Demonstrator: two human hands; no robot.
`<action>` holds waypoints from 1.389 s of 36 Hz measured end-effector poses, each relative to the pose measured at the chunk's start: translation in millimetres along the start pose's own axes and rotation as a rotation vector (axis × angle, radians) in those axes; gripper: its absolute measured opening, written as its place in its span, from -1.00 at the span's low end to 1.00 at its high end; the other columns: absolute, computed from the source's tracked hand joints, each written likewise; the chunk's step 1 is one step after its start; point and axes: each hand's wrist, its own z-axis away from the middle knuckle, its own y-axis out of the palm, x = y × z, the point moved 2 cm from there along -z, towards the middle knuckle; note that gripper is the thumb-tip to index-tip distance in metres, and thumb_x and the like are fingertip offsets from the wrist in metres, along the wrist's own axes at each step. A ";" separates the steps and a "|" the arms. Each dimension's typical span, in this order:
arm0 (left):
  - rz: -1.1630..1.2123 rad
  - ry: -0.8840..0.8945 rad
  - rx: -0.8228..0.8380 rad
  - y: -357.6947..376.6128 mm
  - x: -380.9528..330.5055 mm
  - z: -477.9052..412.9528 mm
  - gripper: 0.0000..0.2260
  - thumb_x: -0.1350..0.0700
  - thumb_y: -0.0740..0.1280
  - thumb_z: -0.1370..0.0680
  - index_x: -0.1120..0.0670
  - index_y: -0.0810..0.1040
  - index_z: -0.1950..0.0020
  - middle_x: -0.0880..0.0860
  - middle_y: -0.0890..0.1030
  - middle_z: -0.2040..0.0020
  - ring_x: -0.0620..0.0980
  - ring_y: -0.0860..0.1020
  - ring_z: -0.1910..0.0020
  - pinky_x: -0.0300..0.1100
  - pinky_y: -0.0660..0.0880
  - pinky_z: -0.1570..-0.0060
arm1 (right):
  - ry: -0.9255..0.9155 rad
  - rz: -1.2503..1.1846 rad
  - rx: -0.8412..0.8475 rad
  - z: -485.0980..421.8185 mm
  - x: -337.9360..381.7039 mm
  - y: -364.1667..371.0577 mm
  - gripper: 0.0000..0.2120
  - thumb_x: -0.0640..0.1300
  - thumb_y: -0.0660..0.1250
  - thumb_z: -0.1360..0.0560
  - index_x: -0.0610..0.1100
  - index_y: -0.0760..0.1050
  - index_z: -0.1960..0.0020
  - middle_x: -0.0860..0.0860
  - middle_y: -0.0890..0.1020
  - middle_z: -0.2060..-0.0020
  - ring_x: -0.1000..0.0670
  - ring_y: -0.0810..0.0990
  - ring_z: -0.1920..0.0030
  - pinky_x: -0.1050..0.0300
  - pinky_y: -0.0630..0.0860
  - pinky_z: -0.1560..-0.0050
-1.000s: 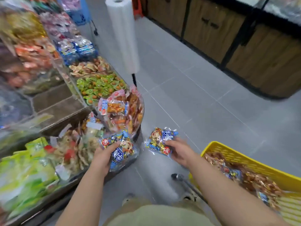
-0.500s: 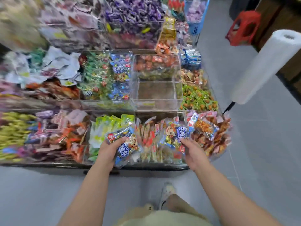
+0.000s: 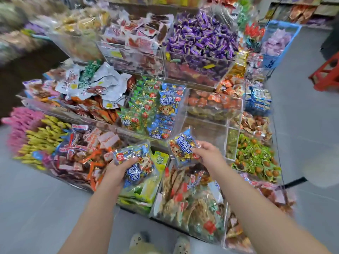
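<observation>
As the view has swung from the yellow basket (now out of frame) to the tiered snack display [image 3: 117, 52], both hands have come up over its front row.

Left hand [image 3: 117, 169]: fingers curled under and thumb over a blue beef-granule packet [image 3: 141, 167] (possibly more than one, stacked), held above the front bin of green pouches [image 3: 141, 197].

Right hand [image 3: 208, 153]: fingers pinching a second blue packet [image 3: 182, 146] by its right edge. It is held higher and further in, just in front of the bin of matching blue packets [image 3: 167, 109] and beside an empty clear acrylic compartment [image 3: 205, 131]. Neither packet appears to rest on the stock below.

Interpretation: the carry from basket to display looks nearly done, and the work appears to be restocking. The right-hand packet is nearer the like goods, so it would probably be set down first, the left to follow. Whether the goal is the part-filled blue bin or the empty compartment next to it cannot be told.
</observation>
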 end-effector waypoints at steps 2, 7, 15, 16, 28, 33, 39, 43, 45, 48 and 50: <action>-0.006 -0.001 -0.003 3.8 -6.9 -8.7 -0.50 0.28 0.46 -0.43 0.23 0.40 -0.33 0.12 0.69 0.12 -0.03 0.68 0.34 -0.24 0.55 0.47 | -0.070 0.070 -0.019 -16.8 21.2 8.0 -0.76 -0.24 0.41 -0.45 -0.14 0.55 -0.12 0.06 0.56 0.34 0.15 0.50 0.41 0.30 0.44 0.38; -0.025 0.018 0.019 11.5 -34.6 -42.2 -0.34 0.25 0.50 -0.39 0.22 0.29 -0.42 0.24 0.59 -0.18 0.02 0.69 0.22 -0.14 0.61 0.36 | -0.207 0.253 -0.064 -58.7 72.9 36.8 -0.72 -0.19 0.40 -0.47 -0.15 0.53 -0.17 0.03 0.58 0.14 0.13 0.49 0.32 0.23 0.47 0.18; -0.117 0.069 0.158 22.0 -103.1 -98.7 -0.36 0.19 0.56 -0.29 0.18 0.40 -0.32 0.28 0.55 -0.23 0.10 0.66 -0.02 -0.02 0.62 0.06 | -0.223 0.659 -0.165 -123.5 111.8 78.1 -0.73 -0.11 0.37 -0.48 -0.17 0.52 -0.14 -0.08 0.58 -0.03 -0.05 0.53 0.03 0.17 0.42 0.04; -0.132 0.077 0.169 23.1 -112.5 -105.1 -0.34 0.18 0.56 -0.28 0.21 0.40 -0.32 0.27 0.57 -0.20 0.08 0.67 0.04 -0.06 0.62 0.11 | -0.226 0.720 -0.168 -130.5 114.3 82.2 -0.73 -0.09 0.37 -0.48 -0.17 0.52 -0.14 -0.06 0.56 0.00 -0.04 0.51 0.06 0.19 0.38 0.09; -0.261 0.039 0.417 23.1 -177.2 -161.6 -0.31 0.13 0.54 -0.18 0.29 0.44 -0.26 0.19 0.68 0.09 0.07 0.68 0.25 -0.10 0.61 0.34 | -0.294 1.200 -0.123 -184.3 128.3 114.7 -0.80 -0.17 0.32 -0.50 -0.13 0.55 -0.12 -0.11 0.62 -0.05 -0.14 0.56 -0.07 0.04 0.51 -0.08; -0.275 0.002 0.442 19.1 -180.1 -176.6 -0.28 0.12 0.56 -0.18 0.25 0.41 -0.28 0.29 0.63 -0.09 0.07 0.69 0.20 -0.13 0.60 0.32 | -0.361 1.430 -0.300 -181.1 119.4 128.1 -0.72 -0.24 0.23 -0.48 -0.07 0.50 -0.16 -0.06 0.58 -0.12 -0.12 0.47 -0.17 0.07 0.39 -0.10; -0.271 -0.003 0.525 21.8 -183.6 -180.5 -0.41 0.07 0.56 -0.11 0.18 0.51 -0.08 0.13 0.71 0.20 0.07 0.69 0.26 -0.15 0.59 0.36 | -0.554 1.535 -0.295 -162.7 82.2 148.6 -0.28 0.06 0.35 -0.44 -0.10 0.14 -0.49 -0.14 0.22 -0.44 -0.16 0.09 -0.47 -0.12 -0.03 -0.45; -0.263 0.015 0.530 26.5 -186.3 -179.1 -0.47 0.07 0.55 -0.12 0.15 0.52 -0.04 0.09 0.71 0.23 0.03 0.69 0.28 -0.19 0.57 0.39 | -0.476 1.622 -0.147 -171.3 60.3 159.8 -0.20 0.20 0.18 -0.53 -0.07 -0.19 -0.54 -0.07 -0.05 -0.53 -0.10 -0.15 -0.52 -0.03 -0.29 -0.45; -0.260 0.016 0.531 28.7 -186.2 -178.8 -0.47 0.07 0.54 -0.13 0.14 0.52 -0.04 0.08 0.71 0.23 0.02 0.69 0.29 -0.19 0.57 0.39 | -0.407 1.593 -0.179 -179.4 58.8 162.3 -0.24 0.06 0.16 -0.57 -0.10 -0.27 -0.53 -0.05 -0.14 -0.53 -0.08 -0.23 -0.52 0.00 -0.34 -0.42; -0.275 0.016 0.553 30.5 -184.7 -179.0 -0.51 0.09 0.53 -0.15 0.14 0.52 -0.03 0.08 0.71 0.23 0.02 0.69 0.29 -0.19 0.57 0.39 | -0.299 1.515 -0.242 -189.7 64.9 164.1 -0.25 -0.19 0.13 -0.56 -0.16 -0.35 -0.51 -0.08 -0.24 -0.52 -0.10 -0.29 -0.50 -0.06 -0.28 -0.45; -0.287 0.012 0.562 31.0 -183.3 -179.3 -0.49 0.08 0.53 -0.14 0.13 0.52 -0.04 0.09 0.71 0.20 0.04 0.69 0.27 -0.17 0.58 0.38 | -0.246 1.477 -0.280 -195.4 68.9 166.1 -0.23 -0.27 0.12 -0.53 -0.18 -0.39 -0.49 -0.11 -0.27 -0.51 -0.13 -0.32 -0.50 -0.12 -0.23 -0.47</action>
